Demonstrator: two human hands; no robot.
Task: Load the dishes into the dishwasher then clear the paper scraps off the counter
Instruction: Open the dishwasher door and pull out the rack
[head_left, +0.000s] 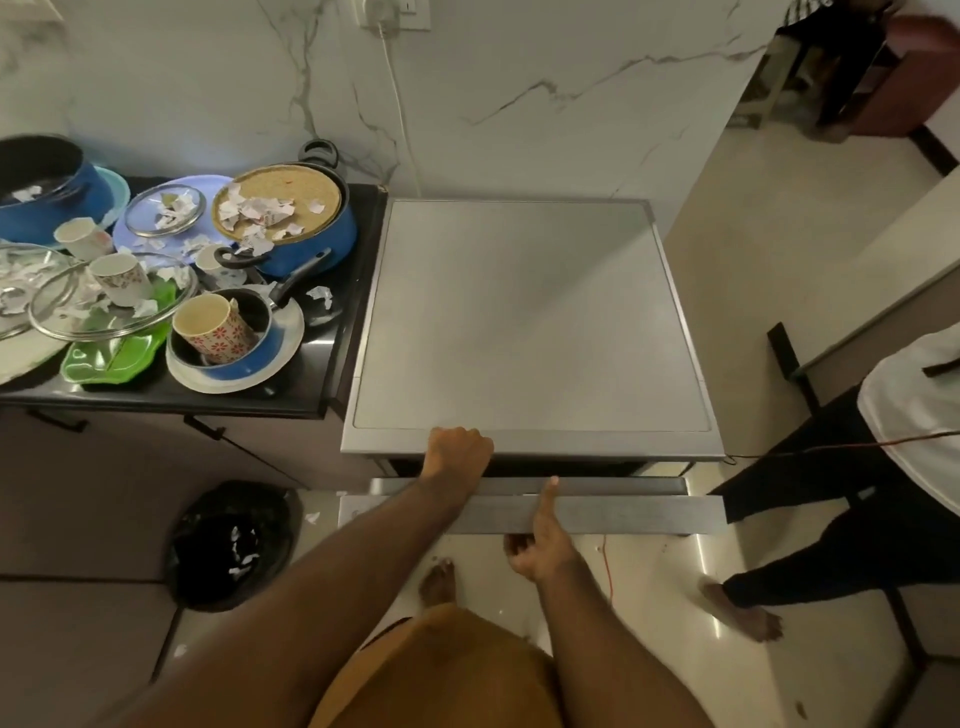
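At front edge of dishwasher: door ajar. Bracing: left hand, fingers curled over top lip. Pulling: right hand, 1 finger straight across door, rest hooked beneath. Advice: lower door steadily, feet clear. Awaiting loading: dishes and paper scraps, counter right end.
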